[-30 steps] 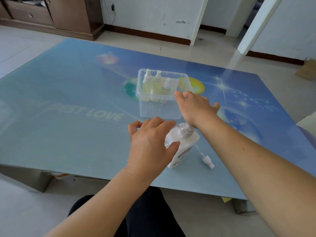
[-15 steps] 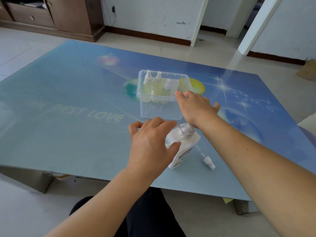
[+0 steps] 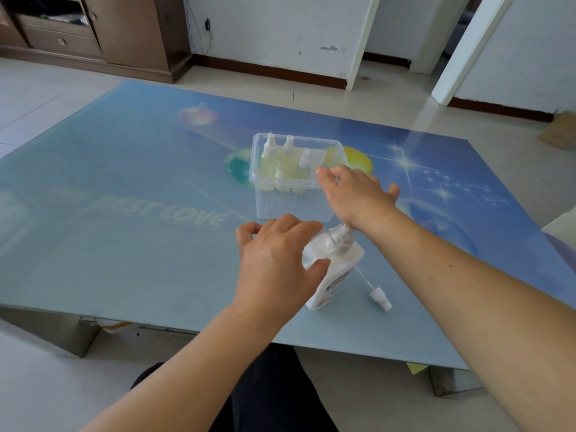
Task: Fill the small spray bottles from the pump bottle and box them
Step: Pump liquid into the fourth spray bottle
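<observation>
A white pump bottle [image 3: 338, 272] stands tilted near the table's front edge. My left hand [image 3: 276, 263] grips its left shoulder. The thumb lies across the bottle's front and the fingers curl down, hiding whatever is beneath the palm. My right hand [image 3: 355, 194] rests palm-down on the pump head, with straight fingers reaching toward the clear plastic box [image 3: 291, 207] just behind. Three small spray bottles [image 3: 285, 165] with yellowish liquid stand in the box's far left part. A loose white spray head [image 3: 378, 296] with its thin tube lies on the table, right of the pump bottle.
The low glass table [image 3: 124, 244] has a blue printed top, and its front edge is close to my knees. A wooden cabinet [image 3: 124, 29] stands at the back left. White door frames [image 3: 464, 48] rise at the back right, near a cardboard piece [image 3: 561, 129] on the floor.
Both hands stay on the pump bottle. My right hand has edged slightly forward toward the box. The box and its bottles have not moved.
</observation>
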A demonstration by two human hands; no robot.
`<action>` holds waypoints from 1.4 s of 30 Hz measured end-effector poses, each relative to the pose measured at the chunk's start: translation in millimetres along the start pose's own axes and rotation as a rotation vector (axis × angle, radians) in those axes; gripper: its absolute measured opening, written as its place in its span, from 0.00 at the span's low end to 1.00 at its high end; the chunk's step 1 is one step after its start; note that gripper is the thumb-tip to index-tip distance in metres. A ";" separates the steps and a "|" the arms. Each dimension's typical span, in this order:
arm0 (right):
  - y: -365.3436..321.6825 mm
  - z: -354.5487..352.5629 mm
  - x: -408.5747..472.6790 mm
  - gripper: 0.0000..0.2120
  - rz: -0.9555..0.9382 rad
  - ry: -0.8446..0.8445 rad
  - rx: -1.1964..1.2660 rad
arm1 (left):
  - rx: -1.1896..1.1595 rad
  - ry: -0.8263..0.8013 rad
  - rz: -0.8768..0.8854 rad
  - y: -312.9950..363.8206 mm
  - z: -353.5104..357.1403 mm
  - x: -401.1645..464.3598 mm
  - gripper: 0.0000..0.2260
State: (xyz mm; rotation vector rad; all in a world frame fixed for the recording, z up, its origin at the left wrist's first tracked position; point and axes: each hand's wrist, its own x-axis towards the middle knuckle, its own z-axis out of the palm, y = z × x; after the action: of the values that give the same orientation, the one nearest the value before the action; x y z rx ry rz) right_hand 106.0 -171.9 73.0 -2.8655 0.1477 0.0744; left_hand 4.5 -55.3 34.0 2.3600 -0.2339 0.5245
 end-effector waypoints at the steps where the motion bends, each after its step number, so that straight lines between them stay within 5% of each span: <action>1: 0.1 0.0 0.5 0.27 -0.002 0.002 -0.001 | -0.001 0.002 0.003 -0.4 -0.2 0.9 0.15; 42: 5.9 7.2 0.1 0.23 0.000 0.008 0.052 | -0.028 0.000 -0.010 -3.7 6.8 -2.9 0.15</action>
State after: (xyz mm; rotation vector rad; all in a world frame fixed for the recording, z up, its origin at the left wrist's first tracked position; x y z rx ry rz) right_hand 105.3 -175.6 64.5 -2.8140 0.1494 0.0576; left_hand 5.0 -57.0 25.9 2.3327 -0.2276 0.5126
